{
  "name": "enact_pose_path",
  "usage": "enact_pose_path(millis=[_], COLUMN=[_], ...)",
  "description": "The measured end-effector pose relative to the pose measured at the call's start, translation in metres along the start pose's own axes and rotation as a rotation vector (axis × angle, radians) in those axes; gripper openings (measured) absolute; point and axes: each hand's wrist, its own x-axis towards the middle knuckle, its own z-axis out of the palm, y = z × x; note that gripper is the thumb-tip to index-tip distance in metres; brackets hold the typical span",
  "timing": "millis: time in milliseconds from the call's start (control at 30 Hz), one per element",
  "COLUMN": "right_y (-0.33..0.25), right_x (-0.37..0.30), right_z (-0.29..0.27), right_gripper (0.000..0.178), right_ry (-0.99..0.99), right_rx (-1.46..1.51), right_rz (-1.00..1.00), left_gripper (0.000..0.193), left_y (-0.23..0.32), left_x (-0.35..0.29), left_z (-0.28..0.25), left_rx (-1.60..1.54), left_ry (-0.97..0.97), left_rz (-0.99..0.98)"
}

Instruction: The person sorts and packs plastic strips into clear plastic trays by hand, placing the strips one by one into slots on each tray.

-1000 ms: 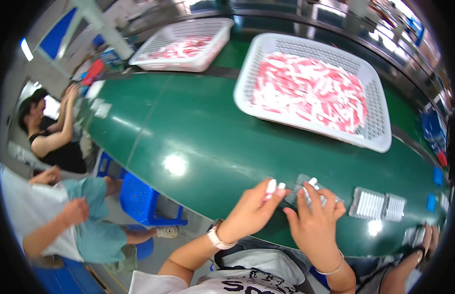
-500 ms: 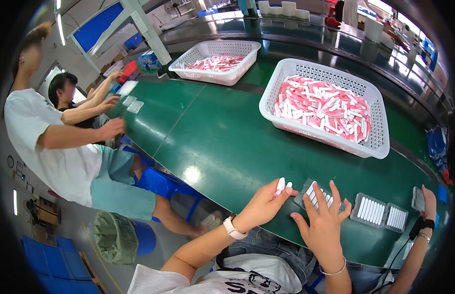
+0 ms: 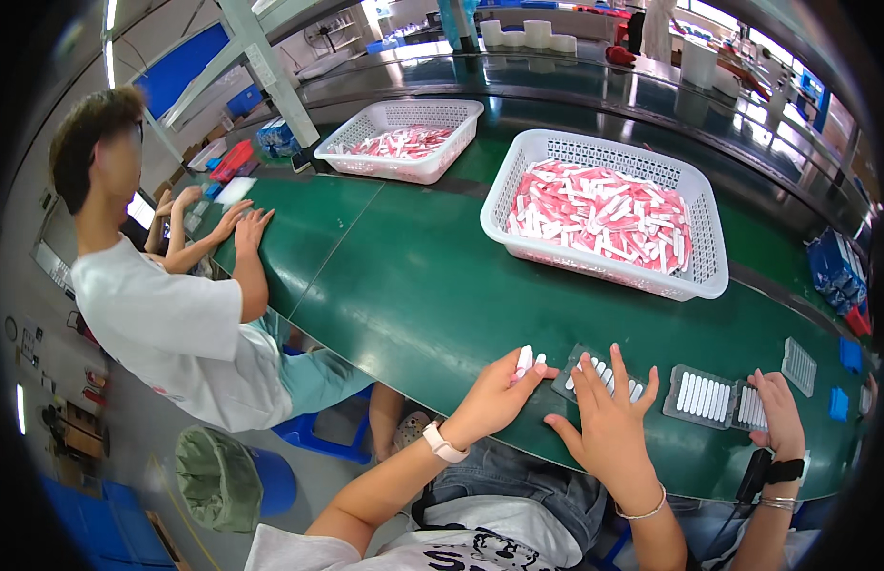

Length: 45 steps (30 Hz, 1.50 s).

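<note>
My left hand (image 3: 497, 398), with a white band at its wrist, is closed around a few small white stick-shaped pieces (image 3: 525, 362) with some pink on them. Its fingertips are close to the left edge of a clear grey plastic case (image 3: 568, 383). A row of white sticks (image 3: 606, 375) lies in that case, partly hidden by my right hand (image 3: 613, 417). The right fingers are spread over the case and its sticks. Whether they press on a stick cannot be made out.
Ahead stands a white basket (image 3: 499, 221) of pink and white pieces, with another basket (image 3: 337, 164) farther left. At right, a co-worker's hand (image 3: 773, 407) touches a filled case (image 3: 672, 404); an upright case (image 3: 800, 365) is beyond. Left are a seated person (image 3: 166, 324) and a bin (image 3: 275, 476).
The co-worker's hand at right has moved from the far case onto the nearer filled one. The person at left has lowered and now rests both hands on the table. My hands keep nearly the same pose.
</note>
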Motion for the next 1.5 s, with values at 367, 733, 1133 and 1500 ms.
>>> enact_pose_path(millis=[367, 733, 1133, 1500], right_y=[0.058, 0.047, 0.045, 0.127], right_x=[-0.014, -0.023, -0.016, -0.041], right_z=[-0.030, -0.027, -0.025, -0.071], right_gripper=[0.035, 0.040, 0.044, 0.071], right_ry=[0.026, -0.073, -0.088, -0.415], right_rx=[0.091, 0.055, 0.022, 0.115], right_rz=[0.118, 0.051, 0.044, 0.421], left_gripper=[0.021, 0.022, 0.024, 0.018], left_y=[0.011, 0.012, 0.012, 0.021], left_x=[0.002, 0.002, 0.003, 0.001], left_z=[-0.005, 0.001, -0.001, 0.011], left_rx=[-0.024, -0.035, -0.090, -0.247], left_ry=[0.038, 0.047, 0.001, -0.075], left_rz=[-0.136, -0.129, -0.157, -0.293])
